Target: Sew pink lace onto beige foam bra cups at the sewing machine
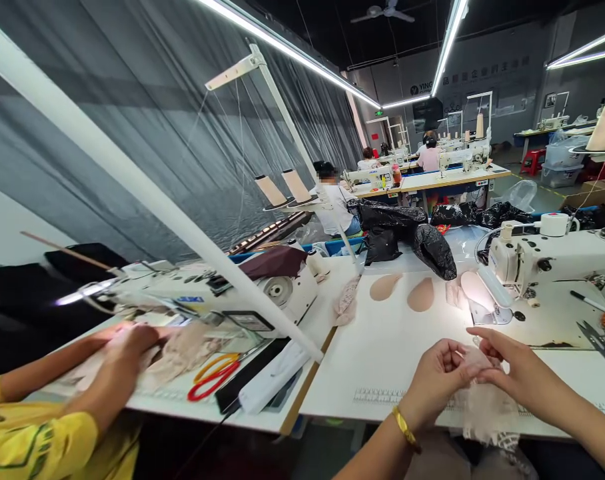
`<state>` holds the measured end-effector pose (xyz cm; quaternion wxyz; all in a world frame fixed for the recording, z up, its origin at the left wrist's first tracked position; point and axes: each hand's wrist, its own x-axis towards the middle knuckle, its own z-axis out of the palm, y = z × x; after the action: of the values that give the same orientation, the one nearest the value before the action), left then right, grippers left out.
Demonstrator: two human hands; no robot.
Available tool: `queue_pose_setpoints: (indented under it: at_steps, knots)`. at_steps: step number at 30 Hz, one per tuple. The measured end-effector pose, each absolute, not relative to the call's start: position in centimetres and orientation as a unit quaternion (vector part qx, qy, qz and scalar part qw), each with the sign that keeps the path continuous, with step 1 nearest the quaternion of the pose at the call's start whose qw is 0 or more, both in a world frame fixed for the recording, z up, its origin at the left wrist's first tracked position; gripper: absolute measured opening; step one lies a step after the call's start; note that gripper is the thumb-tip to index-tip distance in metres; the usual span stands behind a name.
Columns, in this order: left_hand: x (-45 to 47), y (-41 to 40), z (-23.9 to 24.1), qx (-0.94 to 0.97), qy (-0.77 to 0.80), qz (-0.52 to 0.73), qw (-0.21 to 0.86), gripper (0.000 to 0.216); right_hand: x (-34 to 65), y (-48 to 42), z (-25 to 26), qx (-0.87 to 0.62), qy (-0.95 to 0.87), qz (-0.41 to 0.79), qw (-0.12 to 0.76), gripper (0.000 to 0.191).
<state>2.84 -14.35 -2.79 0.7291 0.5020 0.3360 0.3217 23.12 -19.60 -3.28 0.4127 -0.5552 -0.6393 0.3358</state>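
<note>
My left hand [437, 373], with a yellow bracelet at its wrist, pinches a piece of sheer beige lace fabric [487, 407] above the table's front edge. My right hand [512, 367] is closed on the same fabric from the other side. The lace hangs down below my fingers toward the lap. Just beyond my hands stands a white sewing machine [557, 260], its lamp lit. A beige teardrop-shaped pad [477, 291] lies by its needle area. Two more such pads, a left pad [385, 287] and a right pad [421, 295], lie flat on the white tabletop [362, 360].
Black plastic bags [397, 227] lie at the table's back. Dark scissors [600, 343] rest at the right. On the left, a co-worker in a yellow sleeve [57, 440] handles beige fabric at another sewing machine [182, 293], near red-and-yellow-handled scissors [215, 377]. A white pole [182, 207] slants across.
</note>
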Motion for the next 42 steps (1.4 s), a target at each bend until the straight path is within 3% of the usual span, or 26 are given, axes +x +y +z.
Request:
queue_pose_setpoints:
  at_steps: [6, 13, 21, 24, 26, 29, 32, 36, 42]
  knots:
    - [1.4, -14.1, -2.4, 0.473, 0.380, 0.308, 0.733, 0.033, 26.5, -19.3, -4.5, -0.576, -0.498, 0.400, 0.510, 0.056]
    - [2.2, -13.2, -1.3, 0.498, 0.371, 0.244, 0.745, 0.061, 25.4, -19.9, -3.9, -0.544, -0.488, 0.441, 0.521, 0.056]
    - [4.2, -13.7, -2.9, 0.464, 0.339, 0.383, 0.723, 0.053, 24.9, -19.5, -4.3, -0.589, -0.453, 0.385, 0.547, 0.059]
    - [3.3, -13.3, -3.3, 0.538, 0.343, 0.295, 0.711, 0.061, 25.0, -18.9, -5.7, -0.591, -0.437, 0.389, 0.556, 0.057]
    - [1.9, -11.6, -2.6, 0.672, 0.368, 0.209, 0.608, 0.052, 25.3, -18.3, -7.0, -0.594, -0.436, 0.398, 0.546, 0.056]
    - [-0.8, -6.8, -0.6, 0.806, 0.470, 0.185, 0.307, 0.033, 25.7, -17.3, -8.6, -0.614, -0.450, 0.393, 0.516, 0.056]
    - [-3.4, -1.2, 1.0, 0.799, 0.542, 0.190, 0.180, 0.034, 26.0, -16.7, -9.6, -0.628, -0.469, 0.376, 0.495, 0.056]
    - [-5.0, 3.8, 0.7, 0.795, 0.588, 0.121, 0.088, 0.036, 26.3, -16.5, -10.1, -0.627, -0.478, 0.379, 0.485, 0.055]
    - [-5.0, 5.1, -0.7, 0.813, 0.581, 0.035, 0.031, 0.033, 26.0, -16.6, -9.8, -0.635, -0.469, 0.387, 0.476, 0.056]
